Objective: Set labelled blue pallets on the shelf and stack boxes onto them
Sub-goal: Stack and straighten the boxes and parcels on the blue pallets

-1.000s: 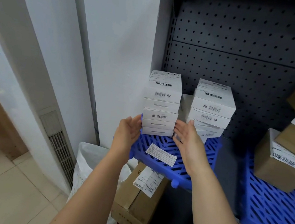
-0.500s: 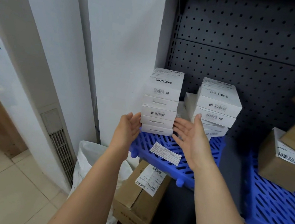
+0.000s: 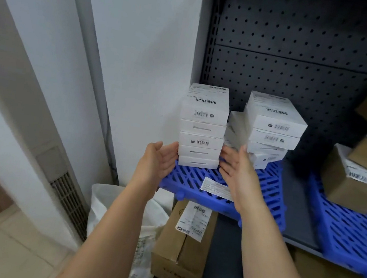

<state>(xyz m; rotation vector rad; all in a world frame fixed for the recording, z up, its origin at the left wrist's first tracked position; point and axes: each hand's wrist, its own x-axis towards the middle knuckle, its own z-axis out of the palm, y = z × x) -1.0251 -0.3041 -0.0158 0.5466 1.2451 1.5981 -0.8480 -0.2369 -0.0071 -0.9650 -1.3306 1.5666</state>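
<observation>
Our left hand (image 3: pixel 158 161) and right hand (image 3: pixel 239 170), both flat-fingered, have closed in again on the foot of the stack (image 3: pixel 203 127) at the back-left corner of the pallet (image 3: pixel 265 190) on the shelf (image 3: pixel 293 225), so we judge it set down and merely being squared.

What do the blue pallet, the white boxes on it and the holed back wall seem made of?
Blue pallet: likely moulded plastic, slightly glossy; even colour, slotted grid.
White boxes: seemingly smooth coated cardboard; crisp folded edges, barcode labels.
Back wall: probably painted sheet metal, matt dark grey; regular punched holes.
</observation>
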